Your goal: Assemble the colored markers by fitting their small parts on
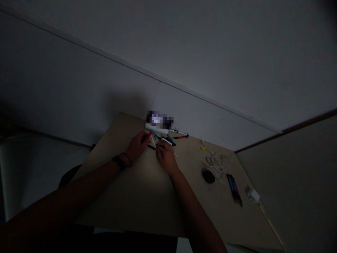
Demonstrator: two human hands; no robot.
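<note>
The left hand [137, 146] seemed closed on a red-tipped pen [147, 136], the grip dim. Just beside it, the right hand [165, 157] lay over a black-and-white pen [166, 141], contact hard to make out. Behind them, a pixelated object [160, 120] was unreadable. Rightward on the beige tabletop [147, 196] lay a tangled white cable [217, 165], a dark round object [207, 175], a bundle of pens [233, 188] and a white plug [252, 195].

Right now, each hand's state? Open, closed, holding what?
Left hand: closed, holding a slim red-and-black tool.
Right hand: curled at a slim black-and-white tool; grip cannot be told.
</note>
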